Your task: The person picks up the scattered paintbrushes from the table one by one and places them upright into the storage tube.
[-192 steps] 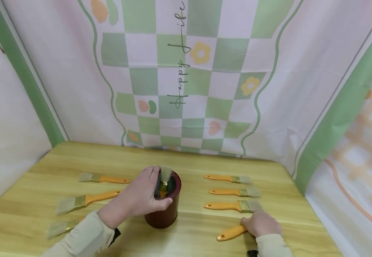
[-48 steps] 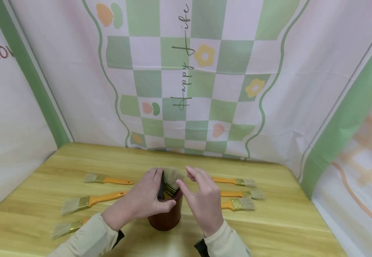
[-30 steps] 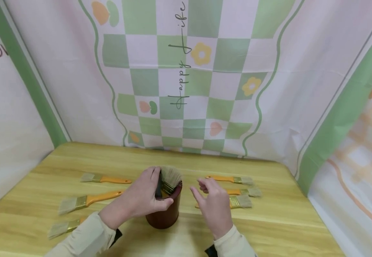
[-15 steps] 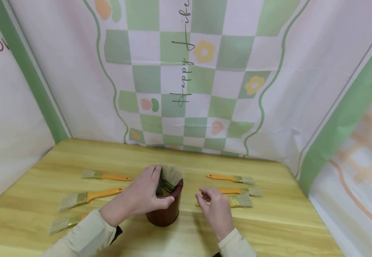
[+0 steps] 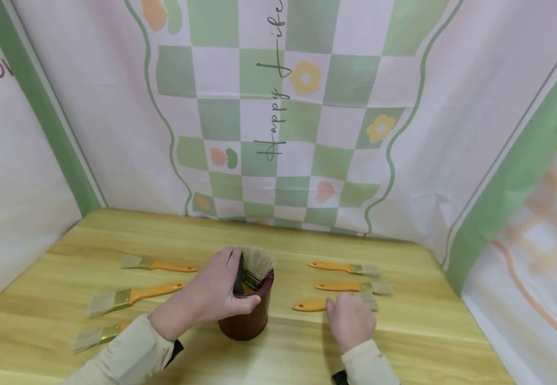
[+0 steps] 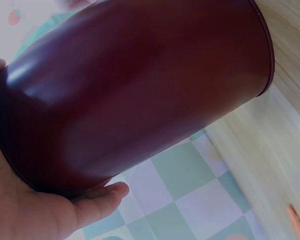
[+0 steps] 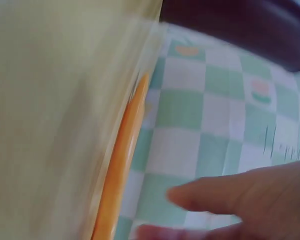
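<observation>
My left hand (image 5: 208, 294) grips the rim of a dark red cylindrical pot (image 5: 244, 321), thumb on the near side and fingers over the far side. In the left wrist view, the pot's glossy wall (image 6: 140, 90) fills most of the picture. Paintbrush bristles (image 5: 257, 263) stick up out of its mouth. Over the nearest paintbrush (image 5: 309, 306) of the right row is my right hand (image 5: 353, 322), covering its middle. The right wrist view has that brush's orange handle (image 7: 121, 165) lying apart from the fingers (image 7: 215, 195).
Two more orange-handled paintbrushes lie behind on the right, a far one (image 5: 331, 266) and a middle one (image 5: 338, 286). Three others rest on the left: a small one (image 5: 163, 265), a wide one (image 5: 139, 293) and one (image 5: 98, 337) partly behind my left sleeve. Patterned cloth (image 5: 254, 123) hangs behind the wooden table (image 5: 278, 363).
The front-right paintbrush under my right hand in the oldest frame is gone from the table; more bristles stand in the pot. My right hand has moved from the pot rightward. The left stays.
</observation>
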Tool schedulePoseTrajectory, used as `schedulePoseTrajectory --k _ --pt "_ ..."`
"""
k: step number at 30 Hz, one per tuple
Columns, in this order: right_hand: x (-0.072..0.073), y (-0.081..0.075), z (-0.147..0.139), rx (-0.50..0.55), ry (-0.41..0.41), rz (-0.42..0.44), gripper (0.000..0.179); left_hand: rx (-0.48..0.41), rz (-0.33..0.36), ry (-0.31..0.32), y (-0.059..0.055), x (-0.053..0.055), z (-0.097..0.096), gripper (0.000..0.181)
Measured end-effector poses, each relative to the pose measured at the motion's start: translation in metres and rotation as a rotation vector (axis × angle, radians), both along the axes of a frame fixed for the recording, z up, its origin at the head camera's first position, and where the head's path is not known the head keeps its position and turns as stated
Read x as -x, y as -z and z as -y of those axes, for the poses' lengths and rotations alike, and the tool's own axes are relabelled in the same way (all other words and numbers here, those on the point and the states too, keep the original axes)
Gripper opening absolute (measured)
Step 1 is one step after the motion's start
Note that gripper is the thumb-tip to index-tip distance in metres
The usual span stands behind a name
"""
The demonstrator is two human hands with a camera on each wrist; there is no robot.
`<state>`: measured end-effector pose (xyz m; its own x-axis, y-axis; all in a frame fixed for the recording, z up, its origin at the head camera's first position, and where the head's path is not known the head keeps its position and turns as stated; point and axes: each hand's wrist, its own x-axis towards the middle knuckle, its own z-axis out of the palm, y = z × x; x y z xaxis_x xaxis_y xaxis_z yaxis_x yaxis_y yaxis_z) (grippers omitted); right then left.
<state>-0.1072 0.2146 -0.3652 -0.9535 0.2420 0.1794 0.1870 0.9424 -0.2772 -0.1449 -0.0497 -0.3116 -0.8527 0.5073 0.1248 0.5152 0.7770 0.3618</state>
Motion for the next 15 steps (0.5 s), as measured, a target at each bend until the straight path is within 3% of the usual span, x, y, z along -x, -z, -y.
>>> schedulePoseTrajectory --k 4,10,15 --pt "0.002 0.004 -0.019 -0.028 0.023 0.158 0.047 0.005 0.013 -0.004 0.000 -0.001 0.000 0.101" --pt "0.010 0.002 -0.041 0.079 0.035 0.336 0.047 -0.003 0.018 -0.007 0.000 0.000 0.000 0.101" --pt "0.017 0.000 -0.050 0.074 0.028 0.424 0.054 0.002 0.025 -0.016 -0.001 -0.001 -0.001 0.102"
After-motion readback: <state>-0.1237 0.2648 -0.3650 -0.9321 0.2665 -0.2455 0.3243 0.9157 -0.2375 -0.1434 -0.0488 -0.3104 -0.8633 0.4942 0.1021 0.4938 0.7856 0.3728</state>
